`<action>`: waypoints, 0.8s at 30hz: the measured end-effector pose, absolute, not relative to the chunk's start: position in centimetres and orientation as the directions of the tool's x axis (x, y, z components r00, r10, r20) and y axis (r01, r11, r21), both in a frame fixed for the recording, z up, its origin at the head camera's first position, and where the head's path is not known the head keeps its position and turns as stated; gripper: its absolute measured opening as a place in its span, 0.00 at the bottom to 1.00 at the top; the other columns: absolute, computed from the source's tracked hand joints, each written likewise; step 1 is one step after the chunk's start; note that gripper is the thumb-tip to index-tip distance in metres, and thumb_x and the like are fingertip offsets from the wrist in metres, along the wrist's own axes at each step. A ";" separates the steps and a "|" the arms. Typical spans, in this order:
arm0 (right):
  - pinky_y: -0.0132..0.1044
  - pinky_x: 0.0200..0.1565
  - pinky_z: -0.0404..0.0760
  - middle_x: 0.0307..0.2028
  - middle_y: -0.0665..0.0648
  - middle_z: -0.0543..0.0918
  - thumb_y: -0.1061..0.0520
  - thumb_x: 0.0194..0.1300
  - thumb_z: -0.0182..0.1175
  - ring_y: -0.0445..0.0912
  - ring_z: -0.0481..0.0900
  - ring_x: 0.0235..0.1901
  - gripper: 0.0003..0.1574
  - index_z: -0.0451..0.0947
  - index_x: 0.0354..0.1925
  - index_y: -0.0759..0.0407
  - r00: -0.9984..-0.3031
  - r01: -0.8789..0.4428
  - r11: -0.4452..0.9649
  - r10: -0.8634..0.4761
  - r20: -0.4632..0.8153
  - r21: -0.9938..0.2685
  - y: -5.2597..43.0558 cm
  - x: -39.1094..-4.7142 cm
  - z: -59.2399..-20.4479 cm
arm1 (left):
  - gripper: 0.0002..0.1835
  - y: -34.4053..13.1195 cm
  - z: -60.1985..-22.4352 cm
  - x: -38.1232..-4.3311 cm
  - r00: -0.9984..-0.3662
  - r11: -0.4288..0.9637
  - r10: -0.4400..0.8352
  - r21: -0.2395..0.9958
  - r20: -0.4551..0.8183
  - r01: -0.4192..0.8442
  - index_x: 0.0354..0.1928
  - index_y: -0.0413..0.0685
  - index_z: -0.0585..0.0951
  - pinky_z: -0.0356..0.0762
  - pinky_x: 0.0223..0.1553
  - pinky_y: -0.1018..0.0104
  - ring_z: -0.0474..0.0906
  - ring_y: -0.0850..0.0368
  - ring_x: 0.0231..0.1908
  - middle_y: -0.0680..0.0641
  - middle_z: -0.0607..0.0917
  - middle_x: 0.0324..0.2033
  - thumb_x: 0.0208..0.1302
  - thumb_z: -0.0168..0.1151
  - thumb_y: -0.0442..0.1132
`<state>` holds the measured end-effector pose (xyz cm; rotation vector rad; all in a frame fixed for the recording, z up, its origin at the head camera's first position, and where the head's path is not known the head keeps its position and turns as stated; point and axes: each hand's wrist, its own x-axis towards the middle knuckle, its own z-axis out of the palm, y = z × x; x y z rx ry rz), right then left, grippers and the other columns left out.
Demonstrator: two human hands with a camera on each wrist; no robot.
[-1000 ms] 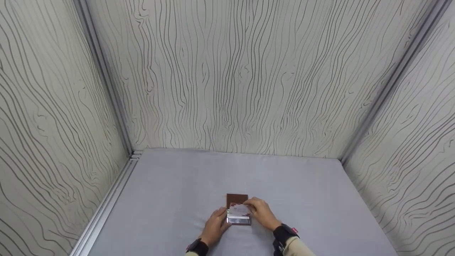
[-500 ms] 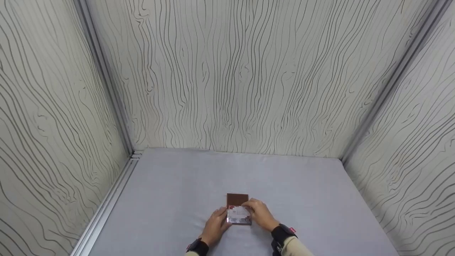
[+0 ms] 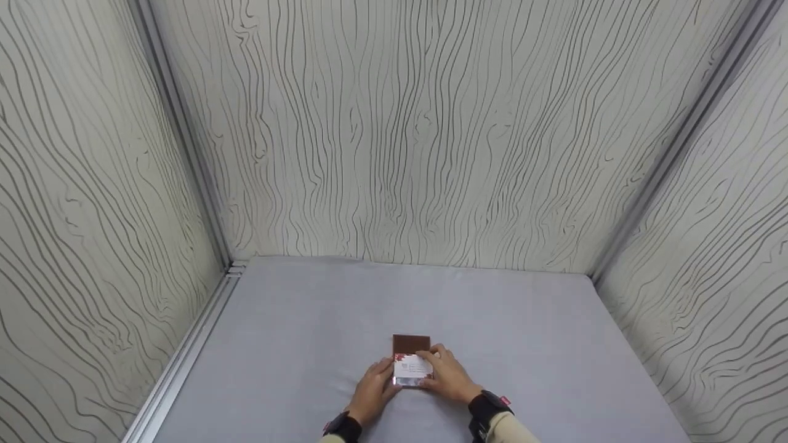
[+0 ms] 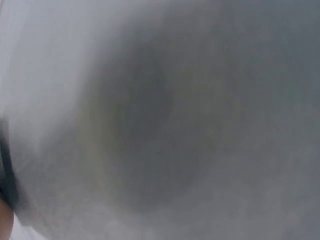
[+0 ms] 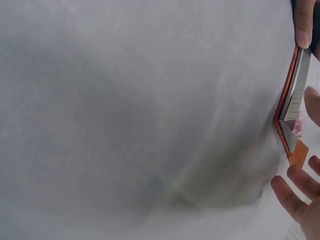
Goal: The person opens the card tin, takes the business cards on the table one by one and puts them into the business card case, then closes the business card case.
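A brown card case [image 3: 411, 344] lies unfolded on the grey cloth in the head view, its near half a shiny metal tray [image 3: 406, 381]. Over the tray lies a white business card [image 3: 411, 365] with red floral corners. My left hand [image 3: 372, 387] grips the case's left side, fingers along the edge and thumb at the near corner. From the right, my right hand [image 3: 452, 376] holds the card, index finger on its far part and thumb near the lower right corner. The case's brown edge [image 5: 285, 97] shows side-on in the right wrist view, with loosely spread fingers beside it.
Grey cloth [image 3: 505, 326] covers the table around both hands. Pale walls [image 3: 394, 135] with wood-grain lines stand behind and at both sides. A metal rail [image 3: 184, 363] runs along the left table edge. The left wrist view shows mostly blurred cloth [image 4: 225, 125].
The card has moved down and straightened over the tray. My right thumb has come to the near right corner, with the fingers more spread. The left hand has stayed in place.
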<state>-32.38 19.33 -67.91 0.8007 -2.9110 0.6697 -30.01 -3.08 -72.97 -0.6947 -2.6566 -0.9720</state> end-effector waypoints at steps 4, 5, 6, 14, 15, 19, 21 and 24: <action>0.55 0.48 0.79 0.53 0.65 0.72 0.51 0.53 0.75 0.60 0.75 0.48 0.42 0.73 0.63 0.60 -0.868 -0.489 0.788 -0.480 0.125 -0.374 19.4 -32.4 -68.1 | 0.27 -3.1 -73.1 -30.1 -0.854 0.666 0.353 0.538 0.382 0.517 0.60 0.29 0.76 0.66 0.66 0.47 0.72 0.40 0.62 0.35 0.77 0.60 0.65 0.66 0.41; 0.55 0.48 0.79 0.53 0.66 0.72 0.51 0.53 0.74 0.59 0.75 0.48 0.42 0.73 0.63 0.60 -0.868 -0.490 0.789 -0.482 0.121 -0.370 19.4 -32.4 -68.1 | 0.27 -3.1 -73.1 -30.0 -0.850 0.663 0.353 0.537 0.391 0.522 0.60 0.29 0.76 0.66 0.65 0.46 0.72 0.39 0.62 0.35 0.77 0.60 0.65 0.66 0.41; 0.55 0.47 0.79 0.53 0.65 0.72 0.50 0.53 0.74 0.59 0.75 0.48 0.41 0.74 0.63 0.60 -0.868 -0.489 0.791 -0.483 0.116 -0.368 19.4 -32.5 -68.2 | 0.27 -3.1 -73.1 -30.0 -0.845 0.657 0.352 0.537 0.402 0.529 0.59 0.28 0.76 0.67 0.65 0.46 0.73 0.38 0.61 0.34 0.77 0.59 0.64 0.66 0.41; 0.56 0.47 0.76 0.54 0.65 0.71 0.51 0.58 0.70 0.59 0.72 0.50 0.33 0.77 0.61 0.58 -0.870 -0.480 0.807 -0.489 0.067 -0.344 19.1 -32.3 -68.2 | 0.26 -3.2 -72.8 -29.9 -0.817 0.634 0.359 0.525 0.451 0.568 0.57 0.25 0.76 0.69 0.62 0.43 0.74 0.35 0.59 0.32 0.78 0.58 0.64 0.66 0.39; 0.56 0.46 0.75 0.54 0.65 0.71 0.51 0.59 0.69 0.60 0.71 0.50 0.33 0.77 0.61 0.58 -0.870 -0.478 0.810 -0.489 0.058 -0.339 19.1 -32.3 -68.2 | 0.26 -3.2 -72.9 -29.9 -0.817 0.634 0.359 0.525 0.451 0.568 0.57 0.25 0.77 0.69 0.62 0.43 0.74 0.35 0.59 0.32 0.78 0.58 0.63 0.66 0.39; 0.59 0.47 0.74 0.56 0.69 0.69 0.51 0.61 0.68 0.63 0.68 0.53 0.33 0.76 0.63 0.58 -0.869 -0.473 0.817 -0.494 0.022 -0.330 18.9 -32.2 -68.0 | 0.26 -3.2 -73.0 -29.9 -0.817 0.644 0.358 0.514 0.452 0.567 0.57 0.25 0.77 0.70 0.62 0.44 0.74 0.36 0.59 0.32 0.78 0.57 0.63 0.67 0.39; 0.61 0.48 0.74 0.57 0.71 0.68 0.51 0.60 0.68 0.66 0.67 0.55 0.35 0.74 0.64 0.59 -0.867 -0.470 0.812 -0.498 0.010 -0.347 19.0 -32.3 -67.9 | 0.26 -3.2 -73.0 -29.9 -0.824 0.650 0.356 0.517 0.440 0.557 0.57 0.26 0.77 0.69 0.63 0.45 0.74 0.37 0.60 0.33 0.78 0.58 0.63 0.67 0.39; 0.66 0.53 0.72 0.59 0.74 0.67 0.50 0.59 0.69 0.69 0.67 0.58 0.41 0.69 0.67 0.62 -0.870 -0.459 0.797 -0.492 0.020 -0.392 19.3 -32.7 -67.7 | 0.27 -3.2 -72.9 -29.8 -0.830 0.654 0.357 0.520 0.428 0.550 0.58 0.26 0.77 0.68 0.64 0.46 0.73 0.38 0.61 0.33 0.78 0.59 0.64 0.67 0.40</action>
